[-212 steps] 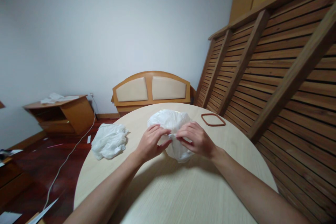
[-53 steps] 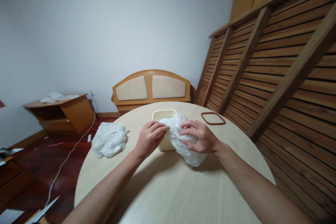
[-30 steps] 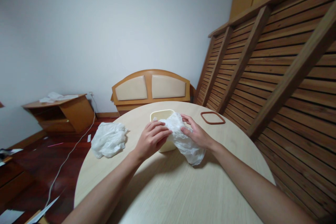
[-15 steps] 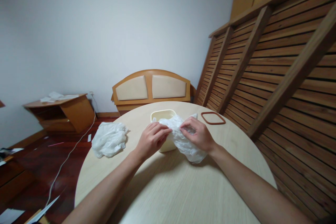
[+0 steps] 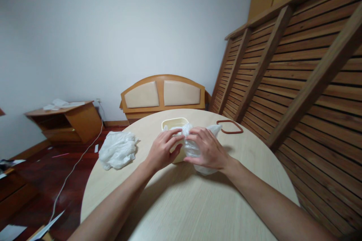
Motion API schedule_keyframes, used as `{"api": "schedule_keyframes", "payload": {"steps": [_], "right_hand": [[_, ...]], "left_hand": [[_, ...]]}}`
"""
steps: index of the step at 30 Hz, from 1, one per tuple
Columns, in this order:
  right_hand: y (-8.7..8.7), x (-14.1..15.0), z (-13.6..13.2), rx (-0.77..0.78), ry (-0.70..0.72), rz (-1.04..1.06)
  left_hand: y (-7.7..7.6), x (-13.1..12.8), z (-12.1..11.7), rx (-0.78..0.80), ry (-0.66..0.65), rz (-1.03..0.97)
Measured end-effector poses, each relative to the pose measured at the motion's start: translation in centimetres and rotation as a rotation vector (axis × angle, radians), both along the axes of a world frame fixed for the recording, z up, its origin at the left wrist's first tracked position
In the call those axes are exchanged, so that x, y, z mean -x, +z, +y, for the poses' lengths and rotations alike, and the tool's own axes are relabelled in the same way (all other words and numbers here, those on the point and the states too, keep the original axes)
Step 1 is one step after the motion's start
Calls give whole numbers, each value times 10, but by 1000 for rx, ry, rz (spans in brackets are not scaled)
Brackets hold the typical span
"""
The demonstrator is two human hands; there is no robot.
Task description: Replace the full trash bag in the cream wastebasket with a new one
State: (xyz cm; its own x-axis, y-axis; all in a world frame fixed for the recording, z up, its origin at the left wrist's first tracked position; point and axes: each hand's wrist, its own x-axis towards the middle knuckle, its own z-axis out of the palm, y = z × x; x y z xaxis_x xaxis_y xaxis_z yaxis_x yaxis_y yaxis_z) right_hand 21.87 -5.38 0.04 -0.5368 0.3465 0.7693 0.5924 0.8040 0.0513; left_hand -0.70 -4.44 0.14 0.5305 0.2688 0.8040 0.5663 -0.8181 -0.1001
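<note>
On your far left stands a low wooden cabinet (image 5: 80, 120) with white sheets (image 5: 60, 103) lying loosely on its top. Moving right, a crumpled white bag (image 5: 117, 150) rests on the round table (image 5: 175, 203) near its left edge, apparently put there to leave your elbows room.

Your left hand (image 5: 165, 148) comes next, fingers curved and thumb apart from them, tips at the edge of a second bag; you seem to be steadying it, though I cannot tell whether you pinch it. Behind your fingers sits a cream container (image 5: 174, 122), upright on the table, probably set at the middle so both hands reach it easily. White plastic shows at its near rim; whether any lies inside is hidden.

The held bag (image 5: 192, 150) is bunched at the container's right side. Your right hand (image 5: 207, 148) is clamped on it, thumb below and fingers above, likely to gather the loose film. Beyond, a brown ring (image 5: 233, 132) lies flat, apparently set aside within reach.

You have two hands, two bags, one container, one ring, one table and one cabinet.
</note>
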Motion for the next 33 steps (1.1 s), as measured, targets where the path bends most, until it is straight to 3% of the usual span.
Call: {"api": "schedule_keyframes", "payload": {"steps": [8,19,33], "right_hand": [[1,-9,9,-50,42,-18],[1,-16,12,-135,55,-67],[-4,-5,8,-149,-155,-96]], "left_hand": [[-2,2,5,14,-20,34],[-5,0,6,-32,50,47],[-5,0,6,-38,65,31]]}}
